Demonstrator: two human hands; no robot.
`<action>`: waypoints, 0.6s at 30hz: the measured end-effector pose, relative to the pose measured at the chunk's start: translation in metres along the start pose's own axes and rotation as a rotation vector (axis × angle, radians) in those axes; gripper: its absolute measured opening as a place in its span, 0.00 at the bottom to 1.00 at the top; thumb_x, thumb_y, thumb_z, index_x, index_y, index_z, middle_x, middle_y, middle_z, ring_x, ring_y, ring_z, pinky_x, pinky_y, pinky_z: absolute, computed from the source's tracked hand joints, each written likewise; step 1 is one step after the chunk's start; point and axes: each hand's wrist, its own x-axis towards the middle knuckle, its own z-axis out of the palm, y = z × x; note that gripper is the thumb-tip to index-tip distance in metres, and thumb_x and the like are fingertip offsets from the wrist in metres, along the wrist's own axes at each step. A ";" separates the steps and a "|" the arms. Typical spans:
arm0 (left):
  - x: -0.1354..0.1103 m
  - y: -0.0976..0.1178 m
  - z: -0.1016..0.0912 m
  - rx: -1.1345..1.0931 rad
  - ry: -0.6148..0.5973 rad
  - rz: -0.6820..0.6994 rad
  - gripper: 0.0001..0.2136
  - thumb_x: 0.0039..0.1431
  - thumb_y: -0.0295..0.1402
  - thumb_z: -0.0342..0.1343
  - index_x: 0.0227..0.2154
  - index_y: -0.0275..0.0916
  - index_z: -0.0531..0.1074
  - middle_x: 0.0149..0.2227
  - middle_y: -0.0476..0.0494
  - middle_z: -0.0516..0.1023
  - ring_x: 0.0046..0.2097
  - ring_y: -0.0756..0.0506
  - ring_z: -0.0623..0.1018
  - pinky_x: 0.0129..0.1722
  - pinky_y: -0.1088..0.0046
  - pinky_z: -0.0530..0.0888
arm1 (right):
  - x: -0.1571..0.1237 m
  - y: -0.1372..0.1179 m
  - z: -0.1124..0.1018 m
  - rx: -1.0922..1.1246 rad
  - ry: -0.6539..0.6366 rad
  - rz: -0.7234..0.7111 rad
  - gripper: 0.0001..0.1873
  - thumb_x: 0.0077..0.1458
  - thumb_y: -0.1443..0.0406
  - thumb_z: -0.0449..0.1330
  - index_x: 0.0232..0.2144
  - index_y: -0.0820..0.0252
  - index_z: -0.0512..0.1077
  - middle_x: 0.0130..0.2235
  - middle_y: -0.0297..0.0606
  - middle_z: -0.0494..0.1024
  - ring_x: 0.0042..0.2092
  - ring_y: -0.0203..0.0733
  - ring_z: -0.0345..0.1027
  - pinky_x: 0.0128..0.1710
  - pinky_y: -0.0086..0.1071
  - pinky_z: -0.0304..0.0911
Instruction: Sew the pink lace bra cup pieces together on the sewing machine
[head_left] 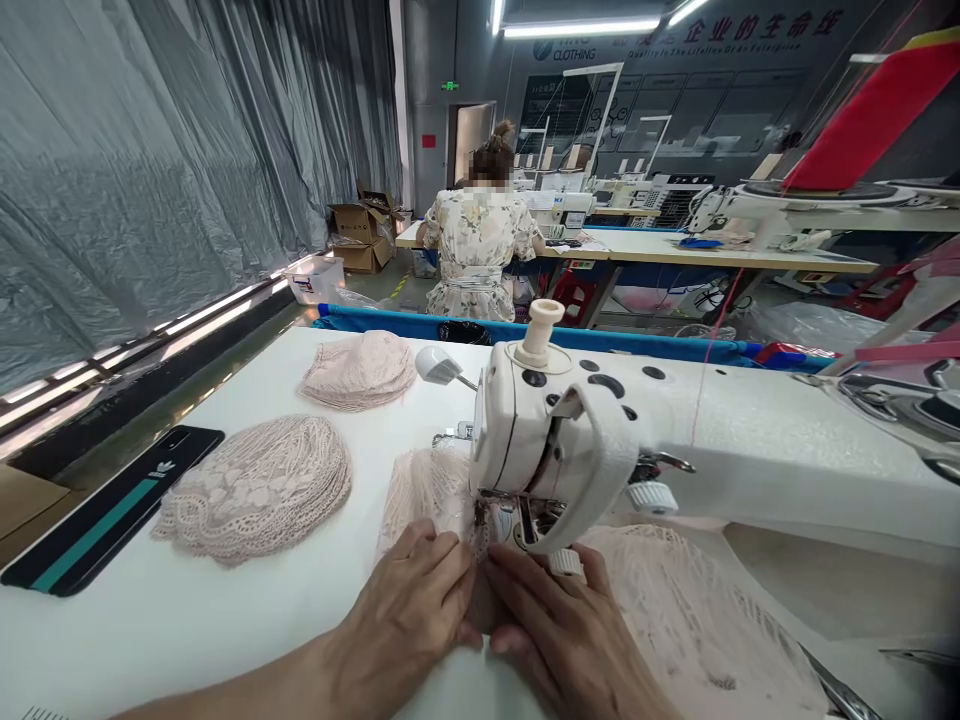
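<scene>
A pale pink lace piece lies under the needle area of a white sewing machine. Curled fingers of my left hand grip its near edge, just left of the presser foot. My right hand is closed on the same edge from the other side, fingers together and thumb below, close in front of the machine head. The fabric between my fingertips is mostly hidden. More pale pink lace is spread to the right of my right hand, under the machine arm.
Two stacks of lace pieces, a nearer stack and a farther stack, lie on the white table. Left of them is a black case with a teal stripe. Metal scissors lie at lower right. Another person sits ahead.
</scene>
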 end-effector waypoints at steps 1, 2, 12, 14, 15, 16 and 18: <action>-0.001 0.001 0.000 0.011 0.005 0.001 0.07 0.58 0.30 0.59 0.36 0.31 0.70 0.34 0.45 0.74 0.37 0.43 0.73 0.39 0.63 0.66 | 0.000 0.000 0.000 0.010 0.009 0.004 0.20 0.67 0.56 0.46 0.43 0.60 0.73 0.45 0.41 0.79 0.40 0.44 0.70 0.43 0.40 0.50; -0.001 0.001 0.001 0.021 0.009 0.004 0.07 0.58 0.30 0.59 0.35 0.31 0.70 0.33 0.45 0.73 0.37 0.43 0.73 0.39 0.63 0.66 | 0.001 -0.001 0.000 0.018 0.015 0.007 0.20 0.67 0.56 0.45 0.43 0.60 0.73 0.45 0.40 0.79 0.40 0.44 0.70 0.43 0.40 0.50; 0.004 -0.010 -0.001 0.060 0.037 -0.045 0.04 0.61 0.28 0.55 0.35 0.32 0.69 0.35 0.43 0.73 0.39 0.43 0.73 0.41 0.62 0.66 | 0.001 -0.001 0.003 -0.028 0.040 0.019 0.19 0.67 0.58 0.47 0.42 0.61 0.74 0.43 0.43 0.79 0.38 0.44 0.70 0.42 0.39 0.52; 0.005 -0.014 -0.003 0.078 0.037 -0.046 0.06 0.62 0.28 0.54 0.40 0.32 0.68 0.38 0.41 0.74 0.42 0.42 0.73 0.43 0.61 0.66 | 0.001 -0.001 0.004 -0.032 0.044 0.024 0.19 0.67 0.58 0.46 0.42 0.60 0.73 0.43 0.43 0.80 0.38 0.44 0.70 0.41 0.39 0.52; 0.006 -0.016 -0.004 0.084 0.035 -0.048 0.08 0.62 0.28 0.53 0.42 0.32 0.67 0.39 0.40 0.74 0.43 0.41 0.73 0.44 0.60 0.65 | 0.001 -0.001 0.004 -0.027 0.049 0.025 0.19 0.67 0.58 0.46 0.42 0.60 0.73 0.43 0.43 0.80 0.38 0.44 0.70 0.41 0.40 0.52; 0.006 -0.018 -0.005 0.088 0.032 -0.051 0.09 0.62 0.29 0.53 0.44 0.32 0.66 0.40 0.40 0.74 0.44 0.41 0.73 0.45 0.60 0.65 | 0.001 -0.002 0.005 -0.018 0.055 0.030 0.19 0.67 0.58 0.45 0.42 0.60 0.73 0.42 0.42 0.80 0.38 0.44 0.70 0.41 0.40 0.52; 0.007 -0.020 -0.007 0.086 0.022 -0.063 0.12 0.62 0.30 0.53 0.46 0.32 0.65 0.42 0.40 0.74 0.45 0.41 0.73 0.46 0.60 0.65 | 0.003 -0.002 0.005 0.009 0.069 0.037 0.19 0.68 0.57 0.45 0.42 0.59 0.73 0.42 0.41 0.80 0.37 0.43 0.70 0.40 0.39 0.52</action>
